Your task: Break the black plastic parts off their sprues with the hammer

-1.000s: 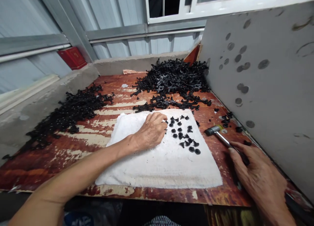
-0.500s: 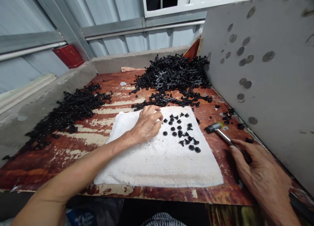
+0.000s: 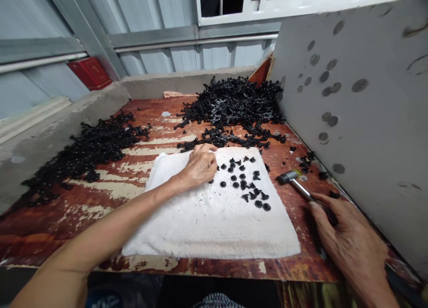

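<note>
A white cloth (image 3: 214, 219) lies on the worn red board (image 3: 67, 210). Several small black plastic pieces (image 3: 242, 181) are scattered on the cloth's far right part. My left hand (image 3: 197, 167) rests on the cloth just left of them, fingers curled, fingertips touching the nearest pieces. Whether it holds one is hidden. My right hand (image 3: 347, 241) lies at the board's right edge, closed around the handle of a small hammer (image 3: 289, 177) whose head points toward the cloth.
A big heap of black plastic sprues (image 3: 234, 105) fills the far side of the board, and a second heap (image 3: 87, 147) lies along the left. A grey spotted panel (image 3: 361, 112) walls the right side. A red box (image 3: 88, 72) sits on the left ledge.
My left hand has slid slightly left and nearer over the cloth, dragging a few black pieces apart from the cluster. My right hand has stayed on the hammer handle.
</note>
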`<state>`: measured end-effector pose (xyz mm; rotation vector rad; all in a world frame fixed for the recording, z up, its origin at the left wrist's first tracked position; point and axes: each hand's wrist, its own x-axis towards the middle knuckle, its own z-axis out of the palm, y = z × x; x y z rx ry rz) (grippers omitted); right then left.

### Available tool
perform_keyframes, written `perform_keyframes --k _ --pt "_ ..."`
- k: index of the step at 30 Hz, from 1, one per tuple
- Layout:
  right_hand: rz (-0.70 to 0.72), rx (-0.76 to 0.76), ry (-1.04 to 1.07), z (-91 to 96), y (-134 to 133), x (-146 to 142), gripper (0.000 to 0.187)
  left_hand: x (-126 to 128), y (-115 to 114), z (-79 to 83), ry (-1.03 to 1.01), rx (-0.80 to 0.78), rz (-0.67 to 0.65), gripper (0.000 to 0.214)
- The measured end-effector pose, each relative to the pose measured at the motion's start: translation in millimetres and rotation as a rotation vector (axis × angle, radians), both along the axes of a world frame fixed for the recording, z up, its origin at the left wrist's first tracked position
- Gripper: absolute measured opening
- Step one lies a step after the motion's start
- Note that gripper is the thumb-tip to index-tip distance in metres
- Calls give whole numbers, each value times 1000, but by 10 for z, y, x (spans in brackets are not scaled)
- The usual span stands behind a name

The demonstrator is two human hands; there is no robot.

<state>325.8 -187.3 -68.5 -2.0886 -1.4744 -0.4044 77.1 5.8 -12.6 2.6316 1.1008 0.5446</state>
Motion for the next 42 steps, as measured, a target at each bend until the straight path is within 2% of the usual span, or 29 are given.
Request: perform_keyframes --k 4,9,12,16,19,23,30,34,38,42 --pt "-12 15 -26 1 3 -5 46 -44 -61 -6 28 -7 3 18" --pt "-19 24 -65 0 -3 -9 48 21 -55 -14 50 100 80 12" --pt "-12 32 -66 3 -11 -10 47 177 12 65 61 133 -58 22" --pt "3 26 -62 6 -16 -1 44 423 100 194 225 151 -313 34" --pt "4 25 -50 5 -17 6 42 556 148 248 351 146 -381 28" --pt "-15 24 -26 -2 -14 -2 42 657 237 257 404 98 -383 20" --pt "-5 27 -44 -7 0 -2 48 727 431 259 416 -79 -318 16" --pt "0 23 -47 -4 -6 0 47 736 410 261 388 -6 -212 21" --pt "4 33 -58 0 -8 -8 46 790 370 225 338 19 -290 30" --pt "0 33 -43 3 -9 -12 45 880 414 168 314 -2 -339 21"
